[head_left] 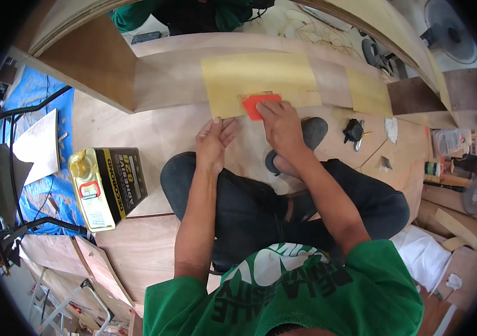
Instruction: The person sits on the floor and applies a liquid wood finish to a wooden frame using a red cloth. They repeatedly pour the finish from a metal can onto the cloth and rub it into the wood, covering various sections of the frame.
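My right hand (283, 127) grips an orange-red flat spreader (261, 106), which rests against the near part of a yellow sheet (261, 73). That sheet lies on a pale wooden board inside a plywood frame. At the sheet's near left corner, my left hand (215, 140) pinches the edge between thumb and fingers; the other fingers curl loosely below it. A smaller yellow piece (366, 92) lies farther right on the same board. Beneath my hands are my crossed legs, with one dark slip-on shoe (314, 132) showing.
To my left stands a rectangular metal can (95, 213) with a yellow cap and red handle. Plywood panels (98, 67) rise at the far left and right. A black gadget (354, 130) and scraps lie on the right. Someone's green sleeve (132, 15) shows at the top.
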Demonstrator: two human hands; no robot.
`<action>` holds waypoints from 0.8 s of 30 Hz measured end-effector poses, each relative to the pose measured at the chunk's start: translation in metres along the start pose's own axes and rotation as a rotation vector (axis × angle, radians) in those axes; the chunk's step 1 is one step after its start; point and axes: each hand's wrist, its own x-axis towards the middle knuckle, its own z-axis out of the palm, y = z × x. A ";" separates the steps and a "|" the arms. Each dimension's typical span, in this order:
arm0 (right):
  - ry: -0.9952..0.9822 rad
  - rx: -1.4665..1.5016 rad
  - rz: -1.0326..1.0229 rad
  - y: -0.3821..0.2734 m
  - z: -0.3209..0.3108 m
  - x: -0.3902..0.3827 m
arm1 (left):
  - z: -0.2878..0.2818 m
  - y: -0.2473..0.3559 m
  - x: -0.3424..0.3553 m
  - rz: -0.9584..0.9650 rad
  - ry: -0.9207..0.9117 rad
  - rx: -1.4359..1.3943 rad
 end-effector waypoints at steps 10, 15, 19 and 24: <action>-0.175 -0.188 0.227 0.028 0.001 0.023 | 0.005 0.004 -0.001 0.029 -0.016 0.002; -0.077 0.046 0.077 -0.017 -0.016 -0.002 | -0.006 -0.005 0.008 0.038 -0.005 -0.037; -0.033 -0.006 0.088 0.003 -0.031 -0.023 | -0.006 -0.003 0.003 0.077 0.013 -0.030; 0.136 -0.116 0.225 0.061 -0.038 -0.027 | -0.004 -0.006 0.006 0.081 0.074 0.048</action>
